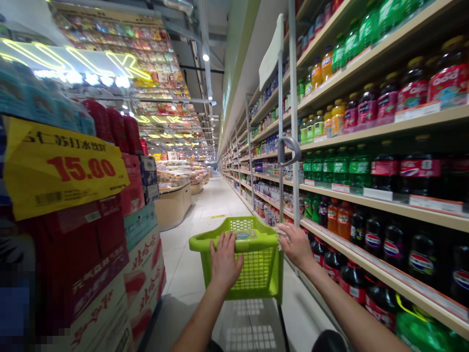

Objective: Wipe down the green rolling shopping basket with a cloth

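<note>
A lime-green shopping cart (256,274) with a mesh basket stands low in the middle of the head view. My left hand (224,259) lies on the cart's near rim, its fingers spread over the top edge. At the right corner of the rim is my right hand (294,244), fingers curled round something whitish and crumpled (280,238) that hangs against the cart. A small clear-and-blue label holder (245,235) sits on the rim between the two hands. Inside the basket, the part in view shows only green mesh.
Shelves of soft-drink bottles (340,164) line the right side, with a grey handle (289,151) on an upright pole. Stacked drink cartons (141,278) with a yellow price sign (66,168) rise at the left. A pale tiled aisle (212,193) runs ahead past display bins (174,205).
</note>
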`<action>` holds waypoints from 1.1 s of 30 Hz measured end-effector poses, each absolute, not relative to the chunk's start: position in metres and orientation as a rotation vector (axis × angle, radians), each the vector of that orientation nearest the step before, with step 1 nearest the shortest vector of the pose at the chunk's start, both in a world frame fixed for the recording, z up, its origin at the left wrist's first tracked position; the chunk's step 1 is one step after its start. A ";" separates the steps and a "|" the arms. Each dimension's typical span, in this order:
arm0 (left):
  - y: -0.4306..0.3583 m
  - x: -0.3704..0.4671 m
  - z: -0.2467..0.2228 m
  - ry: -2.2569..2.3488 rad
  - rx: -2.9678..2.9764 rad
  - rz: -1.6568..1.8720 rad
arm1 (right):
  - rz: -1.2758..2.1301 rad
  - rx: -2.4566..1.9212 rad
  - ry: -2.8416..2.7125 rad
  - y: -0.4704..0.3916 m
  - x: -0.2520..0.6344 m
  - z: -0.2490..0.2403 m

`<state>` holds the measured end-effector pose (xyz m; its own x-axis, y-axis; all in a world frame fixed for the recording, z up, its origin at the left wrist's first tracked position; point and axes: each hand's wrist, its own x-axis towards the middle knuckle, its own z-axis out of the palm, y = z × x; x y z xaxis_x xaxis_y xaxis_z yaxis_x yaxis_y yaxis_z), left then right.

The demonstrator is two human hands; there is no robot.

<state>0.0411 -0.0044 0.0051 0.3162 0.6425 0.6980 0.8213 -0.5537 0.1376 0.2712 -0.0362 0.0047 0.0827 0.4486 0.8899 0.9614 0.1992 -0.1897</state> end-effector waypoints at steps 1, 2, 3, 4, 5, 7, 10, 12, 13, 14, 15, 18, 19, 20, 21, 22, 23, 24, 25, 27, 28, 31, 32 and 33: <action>-0.005 0.042 0.004 -1.337 -2.323 -1.082 | -0.665 -1.415 -1.485 -0.036 0.272 0.005; -0.005 0.043 0.003 -1.342 -2.306 -1.092 | -0.650 -1.416 -1.480 -0.036 0.269 0.006; -0.004 0.043 0.002 -1.344 -2.295 -1.096 | -0.635 -1.400 -1.507 -0.036 0.261 0.007; -0.004 0.044 0.001 -1.344 -2.287 -1.095 | -0.624 -1.371 -1.561 -0.036 0.252 0.009; -0.004 0.044 0.000 -1.341 -2.281 -1.092 | -0.614 -1.338 -1.629 -0.036 0.243 0.011; -0.003 0.043 0.000 -1.330 -2.272 -1.083 | -0.585 -1.299 -1.736 -0.035 0.234 0.017; -0.004 0.039 0.000 -1.315 -2.272 -1.075 | -0.445 -1.417 -1.615 -0.030 0.253 0.025; -0.004 0.036 0.000 -1.315 -2.274 -1.083 | -0.352 -1.500 -1.474 -0.024 0.280 0.028; -0.004 0.036 0.000 -1.320 -2.272 -1.092 | -0.327 -1.519 -1.431 -0.022 0.292 0.028; -0.003 0.036 0.000 -1.325 -2.267 -1.103 | -0.316 -1.522 -1.414 -0.020 0.301 0.028; -0.003 0.036 -0.001 -1.329 -2.263 -1.113 | -0.314 -1.516 -1.411 -0.019 0.307 0.028; -0.002 0.038 -0.002 -1.328 -2.270 -1.124 | -0.314 -1.492 -1.386 -0.021 0.299 0.024; -0.002 0.038 -0.002 -1.328 -2.274 -1.123 | -0.323 -1.464 -1.390 -0.023 0.288 0.022; -0.003 0.039 -0.002 -1.330 -2.274 -1.122 | -0.335 -1.423 -1.415 -0.026 0.274 0.021; -0.003 0.040 -0.002 -1.332 -2.272 -1.121 | -0.350 -1.370 -1.464 -0.030 0.258 0.019; -0.004 0.041 -0.002 -1.334 -2.268 -1.120 | -0.370 -1.314 -1.532 -0.033 0.242 0.018; -0.004 0.041 -0.001 -1.338 -2.263 -1.117 | -0.397 -1.260 -1.605 -0.036 0.227 0.017; -0.005 0.041 -0.001 -1.340 -2.262 -1.112 | -0.429 -1.218 -1.670 -0.038 0.216 0.016; -0.005 0.041 -0.001 -1.339 -2.267 -1.104 | -0.463 -1.193 -1.719 -0.040 0.209 0.014; -0.005 0.040 -0.001 -1.329 -2.288 -1.088 | -0.530 -1.171 -1.760 -0.042 0.211 0.011; -0.005 0.039 -0.001 -1.323 -2.299 -1.083 | -0.553 -1.176 -1.749 -0.042 0.220 0.009; -0.007 0.041 0.000 -1.327 -2.312 -1.085 | -0.580 -1.252 -1.581 -0.040 0.258 0.006; -0.008 0.042 0.000 -1.339 -2.307 -1.091 | -0.580 -1.283 -1.505 -0.039 0.267 0.006; -0.010 0.044 0.001 -1.353 -2.301 -1.096 | -0.579 -1.303 -1.454 -0.038 0.272 0.006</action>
